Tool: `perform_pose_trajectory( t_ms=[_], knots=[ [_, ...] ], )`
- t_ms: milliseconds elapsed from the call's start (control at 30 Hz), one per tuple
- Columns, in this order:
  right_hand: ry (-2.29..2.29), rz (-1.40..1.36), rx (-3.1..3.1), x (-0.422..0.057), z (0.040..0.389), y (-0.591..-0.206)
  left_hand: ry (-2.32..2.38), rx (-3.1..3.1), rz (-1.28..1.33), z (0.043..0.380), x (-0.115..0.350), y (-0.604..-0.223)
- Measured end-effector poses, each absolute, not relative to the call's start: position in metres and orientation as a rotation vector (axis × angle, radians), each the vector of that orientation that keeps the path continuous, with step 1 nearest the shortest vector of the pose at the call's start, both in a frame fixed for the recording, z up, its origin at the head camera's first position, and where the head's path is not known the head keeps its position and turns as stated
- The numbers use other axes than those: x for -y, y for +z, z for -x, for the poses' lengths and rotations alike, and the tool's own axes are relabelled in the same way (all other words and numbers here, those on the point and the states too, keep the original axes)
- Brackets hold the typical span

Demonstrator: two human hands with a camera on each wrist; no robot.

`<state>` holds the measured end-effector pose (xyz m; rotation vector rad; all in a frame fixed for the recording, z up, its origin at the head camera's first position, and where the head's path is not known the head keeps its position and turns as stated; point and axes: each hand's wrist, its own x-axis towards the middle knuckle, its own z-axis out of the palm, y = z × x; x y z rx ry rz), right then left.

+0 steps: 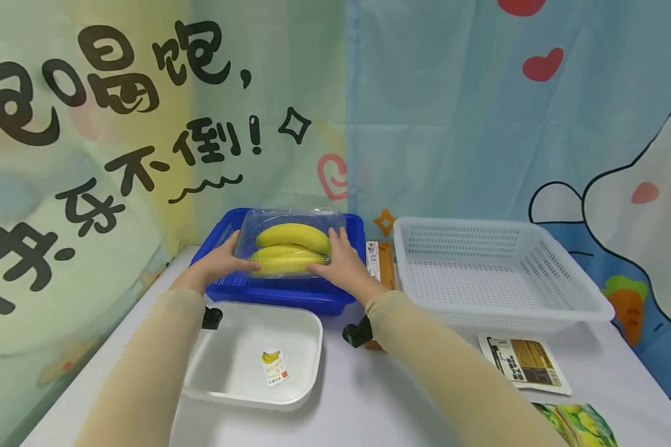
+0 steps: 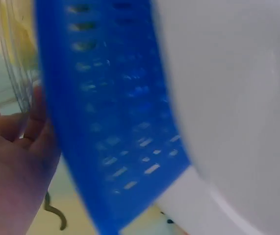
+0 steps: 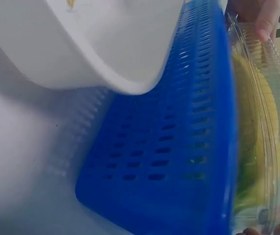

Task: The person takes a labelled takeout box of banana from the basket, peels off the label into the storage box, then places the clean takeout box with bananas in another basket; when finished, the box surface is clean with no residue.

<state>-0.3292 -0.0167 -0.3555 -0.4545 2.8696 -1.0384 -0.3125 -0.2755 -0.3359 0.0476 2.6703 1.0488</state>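
A clear plastic box [image 1: 246, 233] with yellow bananas [image 1: 293, 236] inside is at the blue basket [image 1: 291, 299], in the back left of the table. My left hand [image 1: 218, 262] grips its left side, thumb at the front and fingers along the edge. On the other side my right hand [image 1: 349, 264] holds the box the same way. In the left wrist view, the left hand [image 2: 17, 152] has its fingers at the box's clear rim. The right wrist view shows the bananas [image 3: 255, 132] through the plastic, beside the basket's rim. How far the box sits inside the basket cannot be told.
In front of the blue basket stands a white tub [image 1: 229, 360] with a banana-printed card [image 1: 274, 368] in it. A white perforated basket [image 1: 497, 310] stands on the right. Near it lie a flat packet [image 1: 525, 365] and a green-yellow packet [image 1: 581, 422]. A printed curtain hangs behind.
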Motion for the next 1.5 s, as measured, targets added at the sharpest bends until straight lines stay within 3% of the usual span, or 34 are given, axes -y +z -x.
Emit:
perform_pose_trajectory(
  t_ms=[667,1300,1500],
  knots=[
    [-0.620,0.408,-2.819,0.029,0.318,-0.381,0.823,-2.622,0.089,0.307,0.274,-0.367],
    [-0.550,0.395,-2.892,0.029,0.323,-0.379,0.836,-2.623,0.058,0.314,0.263,-0.362],
    [-0.665,0.545,-3.050,0.019,0.332,-0.370,0.745,-2.835,0.048,0.325,0.250,-0.354]
  ],
)
